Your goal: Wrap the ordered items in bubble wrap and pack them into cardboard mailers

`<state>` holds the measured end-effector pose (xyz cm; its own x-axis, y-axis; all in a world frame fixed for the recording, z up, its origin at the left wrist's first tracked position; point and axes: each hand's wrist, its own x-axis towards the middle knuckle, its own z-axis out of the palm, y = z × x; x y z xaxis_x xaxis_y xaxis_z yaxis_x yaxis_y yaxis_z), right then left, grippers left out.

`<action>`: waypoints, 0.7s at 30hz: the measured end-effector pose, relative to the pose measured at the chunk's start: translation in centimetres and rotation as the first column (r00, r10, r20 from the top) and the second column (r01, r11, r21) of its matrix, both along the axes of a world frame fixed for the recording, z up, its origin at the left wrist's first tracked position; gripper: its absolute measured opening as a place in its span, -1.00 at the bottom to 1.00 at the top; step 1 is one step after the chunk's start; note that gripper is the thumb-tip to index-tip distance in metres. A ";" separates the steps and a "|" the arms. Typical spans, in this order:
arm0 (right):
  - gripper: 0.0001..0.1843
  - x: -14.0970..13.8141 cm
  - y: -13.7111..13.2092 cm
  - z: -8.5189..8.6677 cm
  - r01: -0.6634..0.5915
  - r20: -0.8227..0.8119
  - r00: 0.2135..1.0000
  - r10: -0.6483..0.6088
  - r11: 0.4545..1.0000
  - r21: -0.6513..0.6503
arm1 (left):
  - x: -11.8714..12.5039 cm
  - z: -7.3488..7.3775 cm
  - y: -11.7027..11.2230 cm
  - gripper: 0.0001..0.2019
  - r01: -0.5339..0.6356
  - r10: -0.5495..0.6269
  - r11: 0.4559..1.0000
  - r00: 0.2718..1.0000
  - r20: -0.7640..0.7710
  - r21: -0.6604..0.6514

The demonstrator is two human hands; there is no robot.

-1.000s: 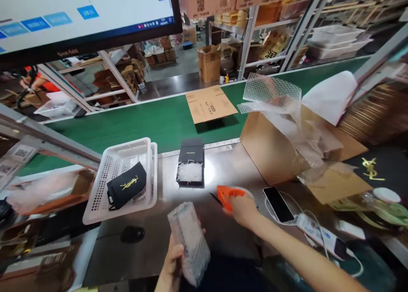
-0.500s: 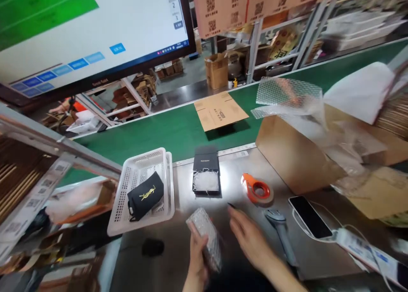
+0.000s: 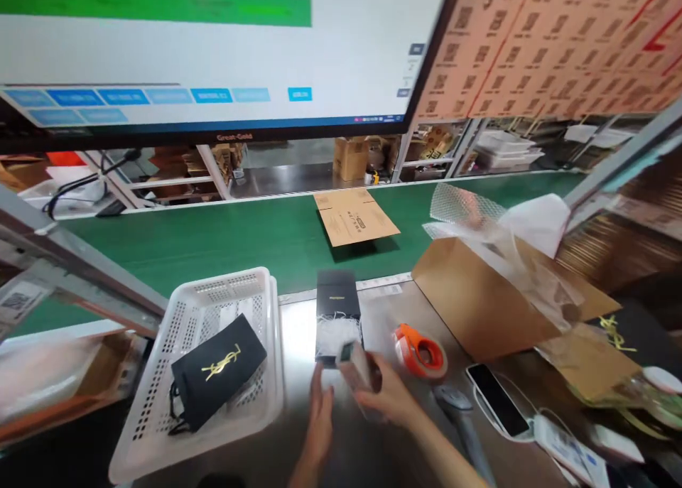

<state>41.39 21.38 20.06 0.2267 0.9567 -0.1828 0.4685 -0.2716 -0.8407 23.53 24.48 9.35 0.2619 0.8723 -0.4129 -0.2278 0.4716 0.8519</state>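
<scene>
Here, the right hand point(image 3: 393, 399) grasps a small wrapped packet point(image 3: 354, 369) between thumb and fingers; the packet lies to the left of its palm, tilted, with one end pointing to the far side. The left hand point(image 3: 320, 418) is just left of the packet, its fingers stretched out and holding nothing. Just beyond both, the open black box point(image 3: 339, 294) stands with white shredded filler point(image 3: 337, 329) in it; the packet overlaps its near right corner in view, and I cannot tell whether they touch. Right of the box lies an orange tape dispenser point(image 3: 410, 346), with a grey scanner point(image 3: 454, 400) nearer. On the left, a white basket point(image 3: 275, 378) holds a black pouch point(image 3: 219, 378). Farther off, flat cardboard point(image 3: 354, 221) sits over the green conveyor point(image 3: 234, 239).
</scene>
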 end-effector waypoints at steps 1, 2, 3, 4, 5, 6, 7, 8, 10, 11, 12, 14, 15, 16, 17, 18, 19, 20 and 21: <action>-0.25 0.4 2.2 0.5 0.008 0.078 0.997 -0.010 1.000 0.030 | 0.2 -0.5 1.9 -0.02 -0.029 0.039 0.995 0.994 -0.098 0.099; -0.25 0.8 4.4 0.7 -0.005 0.157 0.988 -0.002 0.999 0.046 | 0.5 -1.0 3.6 0.00 -0.040 0.067 0.987 0.983 -0.169 0.156; -0.24 1.0 6.5 0.7 -0.037 0.242 0.970 0.027 0.999 0.038 | 0.9 -1.6 5.2 0.01 -0.044 0.081 0.984 0.974 -0.212 0.174; -0.22 1.1 8.4 0.4 -0.083 0.338 0.938 0.077 0.997 0.003 | 1.2 -2.2 6.5 0.00 -0.046 0.083 0.986 0.969 -0.233 0.159; -0.22 1.2 10.1 -0.1 -0.131 0.424 0.894 0.144 0.990 -0.061 | 1.6 -2.7 7.6 -0.03 -0.043 0.071 0.992 0.968 -0.241 0.121; -0.23 1.2 11.5 -0.9 -0.170 0.500 0.839 0.216 0.976 -0.137 | 2.0 -3.3 8.4 -0.07 -0.046 0.063 0.996 0.968 -0.243 0.076; -0.25 1.2 12.5 -1.8 -0.196 0.555 0.781 0.285 0.957 -0.216 | 2.3 -3.8 9.0 -0.12 -0.052 0.059 0.998 0.968 -0.245 0.036; -0.27 1.1 13.2 -2.8 -0.209 0.583 0.737 0.342 0.935 -0.285 | 2.6 -4.2 9.4 -0.18 -0.058 0.059 0.998 0.967 -0.246 0.011; -0.32 0.9 14.0 -4.7 -0.219 0.592 0.689 0.419 0.898 -0.381 | 2.9 -4.7 9.9 -0.28 -0.057 0.050 0.998 0.967 -0.251 -0.021; -0.32 0.8 14.1 -5.5 -0.221 0.594 0.671 0.444 0.884 -0.411 | 2.9 -4.9 10.0 -0.33 -0.053 0.044 0.998 0.966 -0.253 -0.028; -0.31 0.8 14.2 -6.2 -0.221 0.595 0.660 0.459 0.875 -0.431 | 2.8 -4.9 10.1 -0.38 -0.048 0.038 0.998 0.965 -0.258 -0.031; -0.25 0.9 14.3 -7.0 -0.228 0.591 0.648 0.481 0.863 -0.452 | 2.7 -5.0 10.3 -0.47 -0.038 0.029 0.999 0.962 -0.272 -0.027; -0.23 1.0 14.3 -7.2 -0.234 0.585 0.647 0.489 0.858 -0.458 | 2.6 -4.9 10.3 -0.51 -0.033 0.026 0.999 0.959 -0.282 -0.022; -0.21 1.2 14.3 -7.3 -0.243 0.577 0.649 0.496 0.853 -0.461 | 2.6 -4.9 10.2 -0.55 -0.028 0.022 0.999 0.955 -0.296 -0.019; -0.19 1.4 14.2 -7.3 -0.256 0.566 0.651 0.506 0.848 -0.464 | 2.6 -4.9 10.1 -0.58 -0.024 0.017 1.000 0.950 -0.313 -0.018; -0.14 1.7 14.0 -7.3 -0.280 0.546 0.655 0.521 0.840 -0.466 | 2.6 -4.9 9.8 -0.61 -0.018 0.010 1.000 0.944 -0.330 -0.022; -0.08 2.1 13.7 -7.2 -0.310 0.518 0.665 0.537 0.830 -0.463 | 2.5 -5.0 9.5 -0.61 -0.006 -0.003 1.000 0.935 -0.354 -0.025; -0.02 2.5 13.2 -7.0 -0.341 0.485 0.681 0.549 0.823 -0.454 | 2.5 -5.0 9.1 -0.59 0.010 -0.020 1.000 0.922 -0.386 -0.028; 0.02 2.9 12.6 -6.9 -0.368 0.450 0.702 0.553 0.822 -0.435 | 2.4 -5.0 8.7 -0.53 0.030 -0.039 0.999 0.907 -0.420 -0.029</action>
